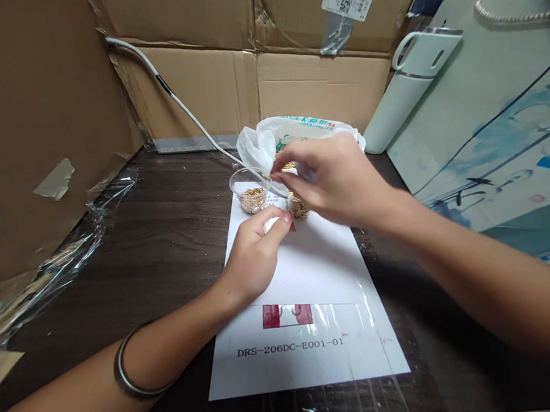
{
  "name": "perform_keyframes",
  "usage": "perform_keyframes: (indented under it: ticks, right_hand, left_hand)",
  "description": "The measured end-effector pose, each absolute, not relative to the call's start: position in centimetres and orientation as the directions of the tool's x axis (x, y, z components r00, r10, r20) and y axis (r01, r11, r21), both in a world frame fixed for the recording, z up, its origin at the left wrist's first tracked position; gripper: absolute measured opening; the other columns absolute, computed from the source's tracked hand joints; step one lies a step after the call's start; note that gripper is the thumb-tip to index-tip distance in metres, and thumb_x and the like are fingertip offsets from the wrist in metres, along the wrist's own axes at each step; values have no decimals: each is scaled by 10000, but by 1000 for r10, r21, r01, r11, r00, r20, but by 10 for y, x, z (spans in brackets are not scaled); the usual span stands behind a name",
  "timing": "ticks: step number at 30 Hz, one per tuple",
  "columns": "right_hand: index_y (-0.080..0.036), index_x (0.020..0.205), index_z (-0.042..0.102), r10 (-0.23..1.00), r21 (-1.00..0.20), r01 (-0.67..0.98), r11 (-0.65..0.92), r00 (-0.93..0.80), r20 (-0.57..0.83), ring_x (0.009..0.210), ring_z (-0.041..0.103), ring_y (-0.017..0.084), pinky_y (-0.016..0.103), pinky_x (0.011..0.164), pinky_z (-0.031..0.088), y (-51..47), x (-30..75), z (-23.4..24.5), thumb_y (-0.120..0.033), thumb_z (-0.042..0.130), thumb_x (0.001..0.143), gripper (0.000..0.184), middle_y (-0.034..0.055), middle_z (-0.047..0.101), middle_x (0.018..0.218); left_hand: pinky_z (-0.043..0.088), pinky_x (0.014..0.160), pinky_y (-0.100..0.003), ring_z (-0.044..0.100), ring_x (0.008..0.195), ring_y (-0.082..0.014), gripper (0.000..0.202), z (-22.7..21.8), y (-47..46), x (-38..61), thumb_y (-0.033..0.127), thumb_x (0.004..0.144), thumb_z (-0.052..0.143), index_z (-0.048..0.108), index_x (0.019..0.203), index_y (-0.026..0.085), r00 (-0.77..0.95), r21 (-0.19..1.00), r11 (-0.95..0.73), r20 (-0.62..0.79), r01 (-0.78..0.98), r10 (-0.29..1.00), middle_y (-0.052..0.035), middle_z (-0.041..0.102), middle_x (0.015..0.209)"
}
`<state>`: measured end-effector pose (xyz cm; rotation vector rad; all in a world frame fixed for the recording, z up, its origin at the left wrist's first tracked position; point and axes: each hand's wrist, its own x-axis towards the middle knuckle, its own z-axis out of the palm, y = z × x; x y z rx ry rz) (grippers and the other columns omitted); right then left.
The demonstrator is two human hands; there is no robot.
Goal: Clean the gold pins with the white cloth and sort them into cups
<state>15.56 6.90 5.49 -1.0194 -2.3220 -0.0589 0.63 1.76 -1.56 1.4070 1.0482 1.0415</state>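
Pinches a small white bit between thumb and forefinger of the left hand, closed on it low over the sheet. Wears a dark bangle on that forearm.

Reaches in with the right hand, just beyond and above the left, fingertips drawn tight together. Cannot tell whether anything sits between them.

At the sheet's far end, two small clear cups with gold bits inside. Left cup in plain view, just beside the right fingertips. Right cup mostly hidden under the right hand. White bit close in front of both cups, touching neither.

Sheet flat on the dark counter, under clear film, printed "DRS-206DC-E001-01", with red samples above the print.

Behind the cups, a white plastic bag. Past it, a grey cable running along the cardboard walling the counter at left and back. At far right, a pale flask leaning beside a printed paper bag. Crumpled clear wrap along the counter's left edge.
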Motion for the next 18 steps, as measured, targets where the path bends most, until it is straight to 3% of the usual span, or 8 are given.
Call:
perform_keyframes:
  ticks: [3,6,12,18]
  right_hand:
    - [-186,857,688,667,-291,659,693,-434,605,534,563,119,265,528,382,40,171,29,-176,623,848,66,-16,683,664]
    - [-180,881,684,668,-298,660,690,-422,613,508,560,104,249,512,373,26,178,10,-190,617,855,73,-14,702,680]
    - [-179,902,673,690,-350,622,700,-462,558,587,610,113,248,551,405,22,180,5,-200,591,874,89,0,724,763]
    - [-191,882,685,707,-463,561,686,-364,607,556,589,92,236,562,433,17,179,0,-185,624,862,64,-11,727,777]
  left_hand:
    - [166,446,-247,214,478,-85,179,-13,20,6,339,902,504,556,796,204,210,998,2,11,-58,978,52,293,559]
    - [147,432,-244,204,470,-84,182,-10,20,7,357,897,510,536,799,206,215,992,58,-34,-108,976,57,269,552]
    - [203,444,-253,216,466,-85,248,-13,17,5,391,903,521,539,747,199,264,999,-34,37,-15,964,62,260,517]
    - [239,471,-260,232,467,-92,234,-15,16,4,376,908,519,559,753,204,247,997,-72,67,13,967,66,266,502]
